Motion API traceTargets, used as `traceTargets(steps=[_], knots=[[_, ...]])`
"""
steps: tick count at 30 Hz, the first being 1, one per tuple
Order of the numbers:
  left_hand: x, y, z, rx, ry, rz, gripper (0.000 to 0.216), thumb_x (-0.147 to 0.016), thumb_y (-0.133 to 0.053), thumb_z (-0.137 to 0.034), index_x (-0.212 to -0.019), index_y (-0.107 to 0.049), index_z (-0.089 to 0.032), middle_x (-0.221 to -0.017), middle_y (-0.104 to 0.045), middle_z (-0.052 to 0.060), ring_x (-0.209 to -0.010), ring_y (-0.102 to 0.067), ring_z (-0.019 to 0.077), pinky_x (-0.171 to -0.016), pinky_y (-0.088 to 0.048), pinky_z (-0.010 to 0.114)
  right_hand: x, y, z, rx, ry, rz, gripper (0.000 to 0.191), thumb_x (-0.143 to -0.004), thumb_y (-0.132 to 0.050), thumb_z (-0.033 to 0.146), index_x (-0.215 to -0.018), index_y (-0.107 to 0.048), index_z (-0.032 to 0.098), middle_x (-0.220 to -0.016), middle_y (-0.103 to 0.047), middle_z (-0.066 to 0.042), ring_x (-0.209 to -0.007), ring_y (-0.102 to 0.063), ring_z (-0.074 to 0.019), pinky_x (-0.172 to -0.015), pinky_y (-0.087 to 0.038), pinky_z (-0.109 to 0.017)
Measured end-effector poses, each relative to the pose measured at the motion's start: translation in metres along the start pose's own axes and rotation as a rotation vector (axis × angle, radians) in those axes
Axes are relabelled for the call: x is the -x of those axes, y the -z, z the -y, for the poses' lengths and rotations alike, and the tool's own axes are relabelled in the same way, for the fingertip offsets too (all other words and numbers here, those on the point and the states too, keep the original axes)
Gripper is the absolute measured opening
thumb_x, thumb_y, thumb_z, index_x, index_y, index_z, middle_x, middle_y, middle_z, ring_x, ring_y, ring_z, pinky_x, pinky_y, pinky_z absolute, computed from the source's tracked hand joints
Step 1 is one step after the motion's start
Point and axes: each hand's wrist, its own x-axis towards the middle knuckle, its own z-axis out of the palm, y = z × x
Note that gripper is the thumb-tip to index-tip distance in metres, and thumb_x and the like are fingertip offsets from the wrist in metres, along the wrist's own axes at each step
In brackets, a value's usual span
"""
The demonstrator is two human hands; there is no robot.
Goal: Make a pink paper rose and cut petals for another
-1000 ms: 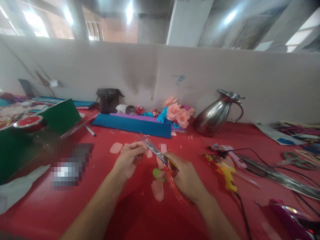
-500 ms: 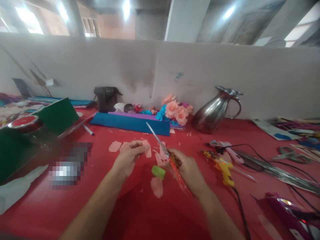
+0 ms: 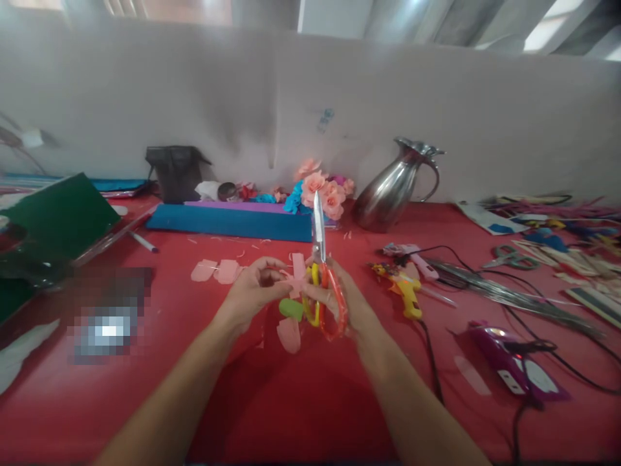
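Observation:
My right hand point(image 3: 347, 298) holds a pair of scissors point(image 3: 319, 236) by its red and yellow handles, the blades pointing up and away from me. Close beside it, my left hand point(image 3: 255, 288) is closed in a pinch on a small piece of pink crepe paper point(image 3: 294, 285), which reaches toward the right fingertips. Just below lie a green cut piece point(image 3: 290, 309) and a pink petal-shaped piece point(image 3: 290, 334) on the red tabletop. More pink pieces point(image 3: 226, 271) rest to the left of my left hand.
Blue paper point(image 3: 228, 221) lies behind my hands, with pink paper flowers point(image 3: 323, 192) and a steel jug point(image 3: 391, 188) near the wall. To the right are a yellow glue gun point(image 3: 410, 294), wires point(image 3: 514, 294), green-handled scissors point(image 3: 512, 257) and a purple device point(image 3: 499, 356) with cords.
The view has tilted down and turned right. My hands have come together, and the scissors have swung from slanting left to nearly upright.

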Motion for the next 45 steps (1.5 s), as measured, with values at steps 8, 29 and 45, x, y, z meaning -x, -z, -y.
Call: traceTargets(steps=[8,29,45], knots=[[-0.001,-0.008,0.008,0.187,-0.03,0.011,0.015,-0.065,-0.075,-0.024,-0.077,-0.067,-0.016,-0.082,-0.069,0.004,-0.078,-0.062,0.0145,-0.075,-0.046,0.027,0.009,-0.017,0.0,0.013,0.145,-0.075,0.037,-0.068,-0.071,0.026,-0.098,-0.048,0.027,-0.075,-0.053,0.006,-0.06,-0.054,-0.0091,-0.055,-0.045,-0.024],[-0.009,0.019,-0.009,0.408,-0.178,-0.172,0.01,-0.06,-0.076,-0.022,-0.061,-0.067,-0.017,-0.064,-0.065,0.001,-0.059,-0.056,0.0094,-0.059,-0.043,0.022,0.013,-0.003,0.023,1.123,0.452,0.105,0.043,-0.068,-0.071,0.04,-0.101,-0.052,0.022,-0.091,-0.059,-0.006,-0.087,-0.055,-0.0244,-0.077,-0.044,-0.038],[-0.008,0.024,-0.012,0.342,-0.217,-0.159,0.009,-0.061,-0.076,-0.022,-0.064,-0.069,-0.017,-0.068,-0.065,0.001,-0.062,-0.056,0.0104,-0.065,-0.045,0.025,0.015,-0.003,0.027,0.991,0.312,0.153,0.03,-0.072,-0.064,0.028,-0.1,-0.056,0.024,-0.085,-0.061,-0.003,-0.076,-0.056,-0.0187,-0.067,-0.042,-0.029]])
